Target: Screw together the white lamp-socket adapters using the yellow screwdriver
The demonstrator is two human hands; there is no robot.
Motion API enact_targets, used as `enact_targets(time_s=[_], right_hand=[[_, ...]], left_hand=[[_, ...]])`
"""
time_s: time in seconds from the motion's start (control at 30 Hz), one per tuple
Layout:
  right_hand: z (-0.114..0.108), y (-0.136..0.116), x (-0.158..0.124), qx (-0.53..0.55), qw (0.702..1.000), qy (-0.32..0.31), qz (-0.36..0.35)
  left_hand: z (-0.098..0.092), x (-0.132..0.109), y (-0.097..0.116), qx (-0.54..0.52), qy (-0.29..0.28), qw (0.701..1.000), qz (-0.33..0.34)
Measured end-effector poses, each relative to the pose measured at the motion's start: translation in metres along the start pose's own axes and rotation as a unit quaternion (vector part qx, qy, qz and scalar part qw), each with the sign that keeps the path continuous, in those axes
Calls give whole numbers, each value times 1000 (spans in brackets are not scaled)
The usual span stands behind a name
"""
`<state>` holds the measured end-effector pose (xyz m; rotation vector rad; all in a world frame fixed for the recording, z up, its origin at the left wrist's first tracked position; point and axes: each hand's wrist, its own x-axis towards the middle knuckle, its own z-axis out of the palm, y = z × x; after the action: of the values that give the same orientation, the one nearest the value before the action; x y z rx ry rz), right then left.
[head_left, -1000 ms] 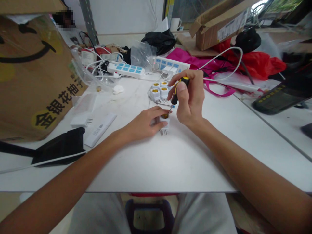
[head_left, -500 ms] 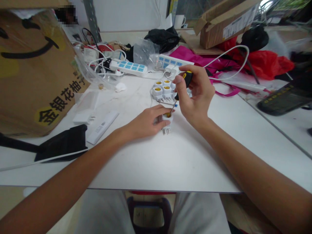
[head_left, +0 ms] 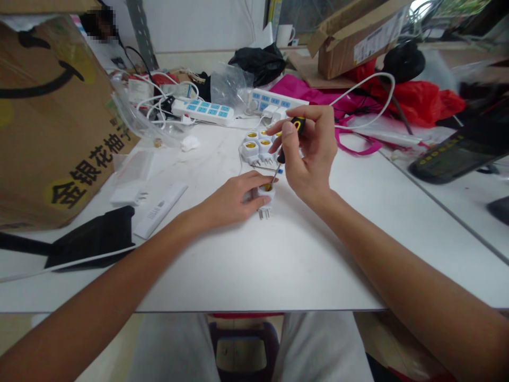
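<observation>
Head view: the right hand (head_left: 314, 156), fingers shifted, grips the screwdriver (head_left: 298, 125), whose tip stays inside the white socket (head_left: 272, 194) that the left hand (head_left: 229, 200) pinches.

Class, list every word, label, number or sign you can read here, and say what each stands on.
"金银花柚", then a partly hidden character: large cardboard box at left.
Part of a smiling-face sign: same box.
Too small or blurred: yellow lettering on the black object at right, print on the white bar, label on the open carton.
</observation>
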<state>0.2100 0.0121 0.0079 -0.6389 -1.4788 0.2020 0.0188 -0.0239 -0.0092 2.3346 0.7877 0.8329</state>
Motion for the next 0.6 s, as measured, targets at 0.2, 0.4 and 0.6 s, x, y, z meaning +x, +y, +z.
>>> enact_targets(time_s=[0.2, 0.4, 0.6], right_hand=[[1, -3, 5, 0, 999, 38, 8], [3, -10, 2, 51, 998, 17, 33], [3, -7, 0, 105, 994, 8, 38]], left_hand=[[0, 0, 0, -4, -3, 1000, 1], [-1, 1, 0, -4, -9, 1000, 11], [-1, 0, -1, 2, -13, 1000, 11]])
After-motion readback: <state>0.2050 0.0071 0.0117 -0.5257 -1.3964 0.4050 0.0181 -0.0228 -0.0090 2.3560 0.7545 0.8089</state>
